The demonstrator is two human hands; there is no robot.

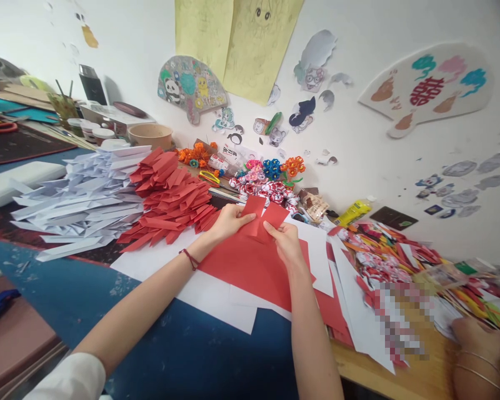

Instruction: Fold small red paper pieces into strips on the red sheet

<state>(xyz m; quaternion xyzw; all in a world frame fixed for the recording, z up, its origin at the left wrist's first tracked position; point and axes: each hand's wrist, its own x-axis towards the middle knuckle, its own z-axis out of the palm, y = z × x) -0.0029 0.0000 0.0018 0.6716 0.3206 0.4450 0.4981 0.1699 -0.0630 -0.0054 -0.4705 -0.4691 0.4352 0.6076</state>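
Observation:
My left hand (230, 222), with a dark red cord at its wrist, pinches a small red paper piece (253, 206) between thumb and fingers. Another red paper piece (276, 213) is gripped in my right hand (284, 236). A narrow gap parts the two pieces at the top; whether they join lower down I cannot tell. Beneath both hands lies a large red paper sheet (245, 272) over white paper sheets (229, 314). To the left, folded red paper strips (170, 200) are heaped against a pile of folded white paper strips (87, 194).
Paper flowers (270, 169) and scissors (209, 176) sit by the wall. At right, colourful folded paper pieces (383, 250) crowd the wooden tabletop (358, 364), near another person's hand (477, 339). Tubs (150, 135) and a black flask (92, 86) stand back left.

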